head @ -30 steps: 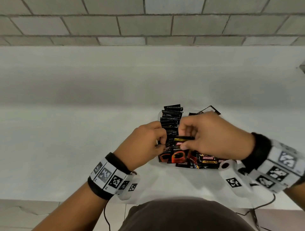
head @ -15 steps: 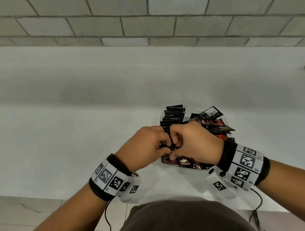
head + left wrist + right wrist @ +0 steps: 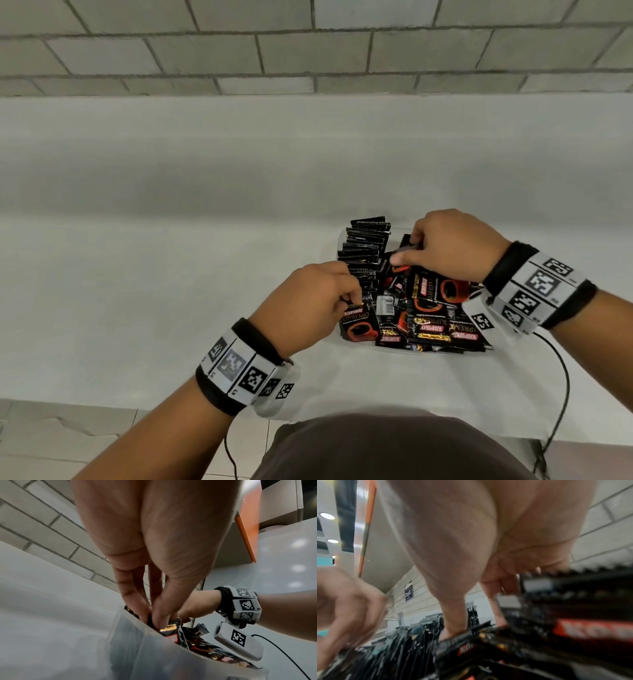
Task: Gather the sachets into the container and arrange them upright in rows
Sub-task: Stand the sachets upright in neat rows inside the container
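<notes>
A translucent container [image 3: 411,350] on the white counter holds black and red coffee sachets. An upright row of sachets [image 3: 364,245] fills its left side. A loose pile of sachets [image 3: 433,320] lies flat on its right side. My left hand [image 3: 352,302] pinches the top edge of the nearest upright sachet [image 3: 358,325] at the row's near end; the left wrist view shows the left hand [image 3: 157,618] on that sachet [image 3: 173,626] inside the container wall [image 3: 137,642]. My right hand [image 3: 406,251] pinches a loose sachet [image 3: 394,260] at the far side of the pile; its fingers hide most of it.
The counter [image 3: 171,291] runs wide to the left and behind the container, up to a grey brick wall [image 3: 308,44]. Its front edge is close to my body. A black cable [image 3: 561,377] hangs off the counter at the right.
My right hand left the near end of the row, where it met my left hand, and moved back and right onto the loose pile. My left hand stayed at the front sachet.
</notes>
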Available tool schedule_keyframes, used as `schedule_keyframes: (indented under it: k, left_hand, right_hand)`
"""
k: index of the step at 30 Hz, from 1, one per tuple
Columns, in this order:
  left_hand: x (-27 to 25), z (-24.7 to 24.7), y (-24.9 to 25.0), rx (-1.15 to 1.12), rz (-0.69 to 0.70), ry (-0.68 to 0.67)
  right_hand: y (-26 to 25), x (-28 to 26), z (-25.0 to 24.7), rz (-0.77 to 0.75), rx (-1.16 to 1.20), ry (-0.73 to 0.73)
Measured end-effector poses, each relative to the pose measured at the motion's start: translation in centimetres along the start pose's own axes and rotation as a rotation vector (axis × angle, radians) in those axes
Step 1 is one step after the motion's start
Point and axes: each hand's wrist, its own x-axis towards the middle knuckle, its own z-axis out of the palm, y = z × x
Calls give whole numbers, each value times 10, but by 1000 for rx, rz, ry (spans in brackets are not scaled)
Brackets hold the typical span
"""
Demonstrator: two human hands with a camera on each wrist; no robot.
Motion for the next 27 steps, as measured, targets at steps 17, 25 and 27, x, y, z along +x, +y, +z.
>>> schedule_keyframes:
  k: [17,25,27]
  left_hand:
    - [0,-3,-2,-25,3,-1]
    - [3,-8,-2,-7,24,-39]
    - [5,-10,-1,27,54,-16]
  right_hand:
    - [4,-43,-58,-16,610,76]
    - [-31,-57,-31,-136,462,-175]
    - [-40,-57,-20,-142,517,-218]
